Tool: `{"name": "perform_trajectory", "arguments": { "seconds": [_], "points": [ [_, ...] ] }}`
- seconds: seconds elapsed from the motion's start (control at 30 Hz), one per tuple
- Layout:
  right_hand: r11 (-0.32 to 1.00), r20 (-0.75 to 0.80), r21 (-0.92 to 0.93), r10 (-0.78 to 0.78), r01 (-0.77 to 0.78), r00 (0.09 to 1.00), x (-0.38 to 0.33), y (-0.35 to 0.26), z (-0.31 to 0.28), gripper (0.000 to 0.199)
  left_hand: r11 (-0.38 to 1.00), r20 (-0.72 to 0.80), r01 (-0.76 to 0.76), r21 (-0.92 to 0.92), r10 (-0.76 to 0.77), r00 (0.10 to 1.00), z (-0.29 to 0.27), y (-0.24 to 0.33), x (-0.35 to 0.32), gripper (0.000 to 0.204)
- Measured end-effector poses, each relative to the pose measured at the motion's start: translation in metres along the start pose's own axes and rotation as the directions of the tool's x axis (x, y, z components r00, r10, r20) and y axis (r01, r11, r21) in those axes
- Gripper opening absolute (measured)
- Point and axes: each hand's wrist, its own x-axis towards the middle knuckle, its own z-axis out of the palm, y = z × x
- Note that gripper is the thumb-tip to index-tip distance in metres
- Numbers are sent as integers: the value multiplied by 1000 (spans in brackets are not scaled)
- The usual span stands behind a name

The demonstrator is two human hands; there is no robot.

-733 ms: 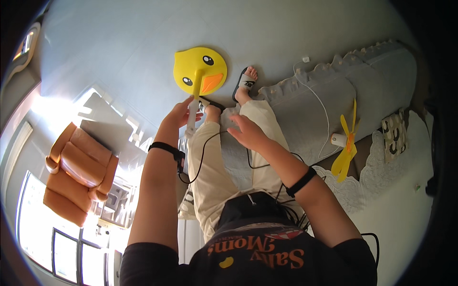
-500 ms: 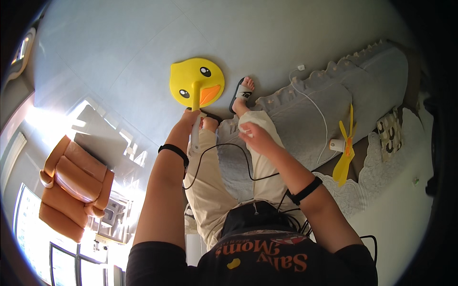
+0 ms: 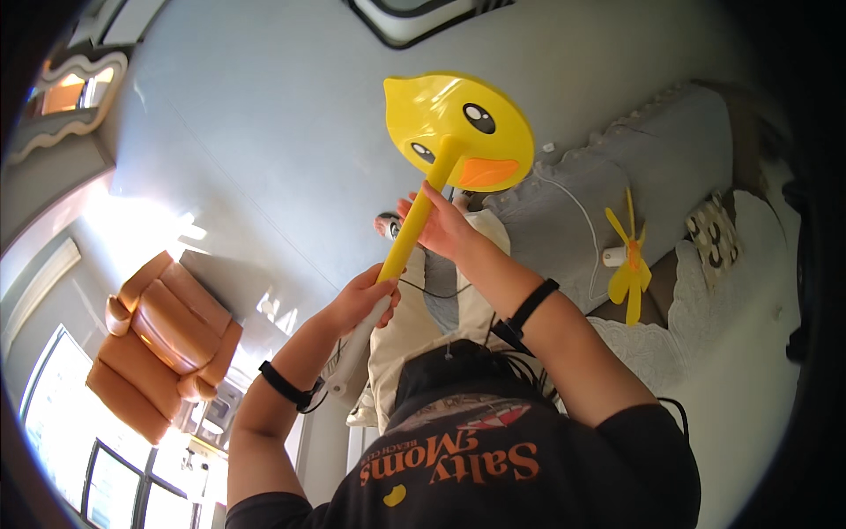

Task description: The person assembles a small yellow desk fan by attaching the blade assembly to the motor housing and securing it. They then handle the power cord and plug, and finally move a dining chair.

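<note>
A stand with a round yellow duck-face base (image 3: 449, 97) is tilted up in the air, its base at the far end. Its straight pole (image 3: 412, 231) is yellow, turning white at the end near my body. My left hand (image 3: 361, 300) is closed around the pole where the yellow meets the white. Closer to the base, my right hand (image 3: 441, 227) cups the pole, with fingers passing behind it and the thumb alongside. How firmly the right fingers press is partly hidden by the pole.
At right, a grey-covered sofa (image 3: 564, 229) holds a yellow fan blade (image 3: 630, 264) with a white part beside it and a white cable (image 3: 582, 207). A brown leather armchair (image 3: 167, 335) stands at left near bright windows. A black-and-white edged object (image 3: 414, 26) lies at the far floor.
The stand has been lifted off the floor and tilted, its base moving up and right. My left hand has come nearer my body; my right hand has moved from beside my knee to the pole.
</note>
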Motion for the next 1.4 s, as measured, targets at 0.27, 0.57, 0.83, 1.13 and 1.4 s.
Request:
{"name": "perform_trajectory", "arguments": {
  "seconds": [0.27, 0.57, 0.83, 1.13, 1.4],
  "points": [
    [891, 110, 289, -395, 351, 912, -94, -31, 117, 31, 54, -94, 77, 996, 539, 837, 65, 95, -85, 56],
    [636, -3, 715, -413, 291, 911, -176, -171, 192, 31, -267, 342, -270, 925, 895, 285, 198, 158, -106, 66],
    [642, 103, 724, -460, 251, 882, -225, -264, 206, 28, 208, -465, -978, 23, 868, 173, 332, 302, -33, 32],
    [528, 204, 838, -535, 137, 820, -274, -393, 201, 26, 78, 845, -949, 306, 438, 308, 432, 445, -11, 41],
    [227, 20, 957, -676, 182, 737, -311, -492, 219, 27, -6, 267, -999, 50, 964, 7, 516, 454, 57, 34]
  ]
}}
